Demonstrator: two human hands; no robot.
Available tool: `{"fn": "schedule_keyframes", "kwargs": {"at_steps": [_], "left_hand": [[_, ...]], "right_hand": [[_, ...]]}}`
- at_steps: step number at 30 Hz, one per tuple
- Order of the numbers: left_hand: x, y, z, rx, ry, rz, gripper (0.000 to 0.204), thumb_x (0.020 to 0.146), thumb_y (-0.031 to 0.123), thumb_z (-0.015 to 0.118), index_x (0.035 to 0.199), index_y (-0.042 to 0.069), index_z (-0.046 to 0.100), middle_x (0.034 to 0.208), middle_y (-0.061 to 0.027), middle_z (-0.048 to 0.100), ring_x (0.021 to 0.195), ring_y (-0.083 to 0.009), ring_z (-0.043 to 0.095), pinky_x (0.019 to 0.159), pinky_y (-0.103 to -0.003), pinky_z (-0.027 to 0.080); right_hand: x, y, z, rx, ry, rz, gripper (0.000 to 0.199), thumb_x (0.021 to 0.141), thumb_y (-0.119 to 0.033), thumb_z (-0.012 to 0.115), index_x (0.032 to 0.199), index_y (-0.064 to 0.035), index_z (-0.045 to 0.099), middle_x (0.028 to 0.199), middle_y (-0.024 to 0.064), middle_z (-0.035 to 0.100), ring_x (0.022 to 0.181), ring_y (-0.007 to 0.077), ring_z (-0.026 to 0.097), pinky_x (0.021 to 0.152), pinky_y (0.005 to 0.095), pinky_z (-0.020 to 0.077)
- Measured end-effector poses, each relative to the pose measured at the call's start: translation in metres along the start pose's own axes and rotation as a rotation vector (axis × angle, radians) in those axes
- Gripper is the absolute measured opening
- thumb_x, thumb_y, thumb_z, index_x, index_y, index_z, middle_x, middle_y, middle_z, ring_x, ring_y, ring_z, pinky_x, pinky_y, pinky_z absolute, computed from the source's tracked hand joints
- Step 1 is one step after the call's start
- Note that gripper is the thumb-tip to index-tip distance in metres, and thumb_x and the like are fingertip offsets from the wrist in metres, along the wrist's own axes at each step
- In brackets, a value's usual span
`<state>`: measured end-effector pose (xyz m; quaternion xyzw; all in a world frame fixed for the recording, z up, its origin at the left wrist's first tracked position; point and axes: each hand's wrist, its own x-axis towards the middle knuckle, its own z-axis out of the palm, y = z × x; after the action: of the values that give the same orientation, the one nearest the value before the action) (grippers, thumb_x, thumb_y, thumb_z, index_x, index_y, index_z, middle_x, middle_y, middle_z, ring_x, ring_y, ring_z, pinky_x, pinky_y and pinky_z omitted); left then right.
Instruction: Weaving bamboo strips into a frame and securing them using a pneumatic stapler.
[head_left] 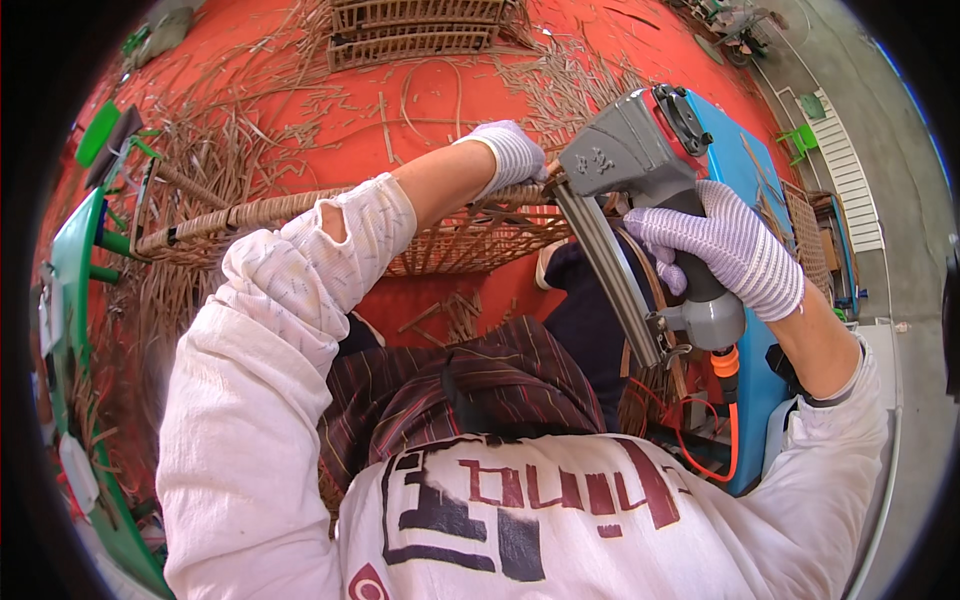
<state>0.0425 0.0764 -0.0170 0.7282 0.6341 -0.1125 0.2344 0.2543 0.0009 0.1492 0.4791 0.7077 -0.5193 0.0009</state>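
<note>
My right hand (735,245), in a white-and-lilac striped glove, wraps round the handle of a grey pneumatic stapler (622,150). The stapler's nose rests at or very close to the rim of a woven wicker piece (440,240) in front of my lap; I cannot tell whether they touch. My left hand (508,158), gloved alike, closes on that wrapped rim just left of the nose, its fingertips partly hidden. The long metal magazine (610,270) slants down toward my knees. An orange air hose (733,430) hangs from the bottom of the handle.
Loose brown wicker strips (235,155) litter the red floor (350,110). Another woven piece (415,35) lies at the far side. A blue surface (740,160) stands close on the right, a green frame (78,270) on the left. Farther off are small green chairs (798,143).
</note>
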Motion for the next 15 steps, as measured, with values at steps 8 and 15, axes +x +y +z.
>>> {"fn": "schedule_keyframes", "kwargs": {"at_steps": [8,15], "left_hand": [[-0.007,0.008,-0.006,0.134,0.027,-0.022,0.026,0.096,0.034,0.053,0.109,0.021,0.072,0.103,-0.0072,0.073,0.091,-0.0272,0.071,0.085,-0.037,0.056],[-0.004,-0.004,-0.003,0.101,0.081,0.072,0.029,0.088,0.034,0.062,0.114,0.022,0.070,0.111,-0.0081,0.071,0.099,-0.0313,0.069,0.088,-0.042,0.055]], "right_hand": [[-0.001,0.005,0.000,0.023,0.028,-0.014,0.028,0.091,-0.028,0.070,0.093,-0.0006,0.063,0.064,0.0011,0.056,0.051,0.0090,0.055,0.050,0.0248,0.0448],[-0.026,0.053,0.013,-0.424,0.314,-0.375,0.042,0.086,-0.023,0.077,0.117,0.0003,0.061,0.088,0.0072,0.066,0.072,0.0166,0.063,0.067,0.0300,0.0509]]}}
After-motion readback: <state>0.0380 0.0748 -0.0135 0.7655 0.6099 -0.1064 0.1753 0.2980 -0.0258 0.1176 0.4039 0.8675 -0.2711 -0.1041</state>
